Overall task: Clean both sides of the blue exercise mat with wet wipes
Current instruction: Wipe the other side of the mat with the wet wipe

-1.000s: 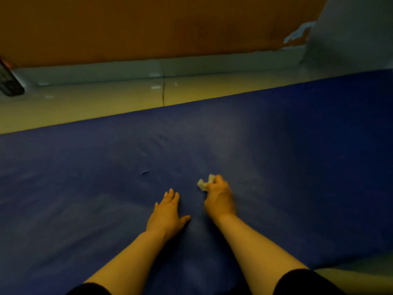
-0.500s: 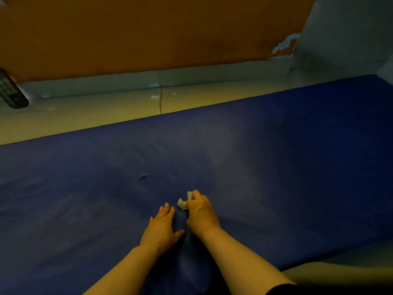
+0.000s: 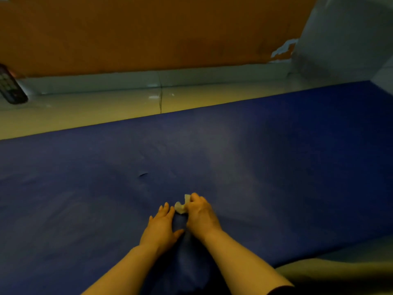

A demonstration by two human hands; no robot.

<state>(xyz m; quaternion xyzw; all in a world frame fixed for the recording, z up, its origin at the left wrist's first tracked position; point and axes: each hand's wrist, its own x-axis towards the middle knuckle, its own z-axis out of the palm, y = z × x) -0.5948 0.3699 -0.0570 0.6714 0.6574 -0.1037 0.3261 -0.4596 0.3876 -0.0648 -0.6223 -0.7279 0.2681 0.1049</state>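
The blue exercise mat [image 3: 265,167] lies flat on the floor and fills most of the view. My right hand [image 3: 201,213] grips a crumpled pale wet wipe [image 3: 180,206] and presses it on the mat near its middle. Only a small part of the wipe shows past my fingers. My left hand [image 3: 161,227] rests flat on the mat just left of the wipe, fingers straight and together. A small nick [image 3: 143,174] marks the mat's surface beyond my hands.
Pale floor [image 3: 85,111] runs along the mat's far edge, ending at a skirting board and an orange wall [image 3: 148,33]. A dark remote control [image 3: 9,86] lies at the far left. A grey-white surface [image 3: 348,39] rises at the far right.
My right hand has drawn the wipe back toward me and leftward, ending close beside my left hand. My left hand stays flat on the mat.
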